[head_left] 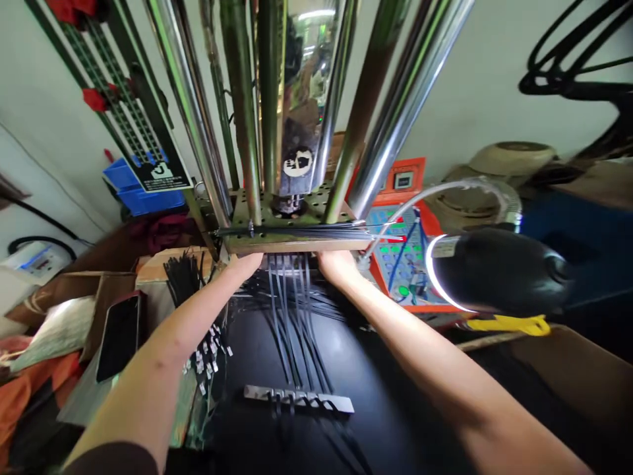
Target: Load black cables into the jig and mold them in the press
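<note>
Both my arms reach forward to the front of an upright machine. My left hand (248,264) and my right hand (335,265) are at the lower front edge of its metal plate (297,246), one on each side. The fingers of both hands are hidden beneath the plate, so what they hold cannot be made out. Between my hands several thin black strips (291,316) come out from under the plate, running toward me over the dark tabletop. Their near ends reach a silver notched metal bar (299,398). A bundle of thin dark strands (297,232) lies across the top of the plate.
A lamp with a black housing (499,270) and a glowing rim stands at right, before an orange control panel (395,251). On the left are a black bundle with pale tips (208,356), a phone (119,336) and a blue bin (143,191). Metal columns (415,105) rise behind the plate.
</note>
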A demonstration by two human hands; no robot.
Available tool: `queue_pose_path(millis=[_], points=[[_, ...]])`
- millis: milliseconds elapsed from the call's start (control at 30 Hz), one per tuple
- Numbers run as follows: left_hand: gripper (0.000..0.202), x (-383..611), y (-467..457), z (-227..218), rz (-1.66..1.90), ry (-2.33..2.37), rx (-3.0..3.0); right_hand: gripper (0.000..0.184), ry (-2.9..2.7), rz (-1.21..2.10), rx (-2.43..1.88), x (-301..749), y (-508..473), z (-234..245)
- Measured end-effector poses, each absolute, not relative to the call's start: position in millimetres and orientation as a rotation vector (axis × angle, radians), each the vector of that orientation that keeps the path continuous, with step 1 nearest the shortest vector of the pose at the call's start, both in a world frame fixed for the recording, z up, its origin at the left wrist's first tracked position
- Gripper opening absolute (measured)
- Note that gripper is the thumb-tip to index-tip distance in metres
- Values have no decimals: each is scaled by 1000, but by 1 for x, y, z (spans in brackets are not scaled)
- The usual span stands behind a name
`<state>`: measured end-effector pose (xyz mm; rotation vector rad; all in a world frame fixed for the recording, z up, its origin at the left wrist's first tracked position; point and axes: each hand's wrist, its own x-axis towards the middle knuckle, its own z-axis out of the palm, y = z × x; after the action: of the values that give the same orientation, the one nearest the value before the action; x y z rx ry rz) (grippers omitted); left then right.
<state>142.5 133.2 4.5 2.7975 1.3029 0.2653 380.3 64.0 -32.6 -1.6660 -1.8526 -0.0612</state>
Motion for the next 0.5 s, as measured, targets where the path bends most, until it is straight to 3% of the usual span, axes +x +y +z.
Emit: queue_pose_path(millis=[233,400,433,500], points=[[21,116,33,-15,11,635,2980,38,-2037,84,-1596,396,-113,-70],[21,169,5,-17,-35,686,2776,41,-1937,430,-1634,406,-135,-64],[22,177,2,-15,-12,732,2661,42,-1897,441,-1647,408,-134,-61],[47,185,-6,-11,-36,745,2278,47,-1873,430,-1640,405,-130,-57]])
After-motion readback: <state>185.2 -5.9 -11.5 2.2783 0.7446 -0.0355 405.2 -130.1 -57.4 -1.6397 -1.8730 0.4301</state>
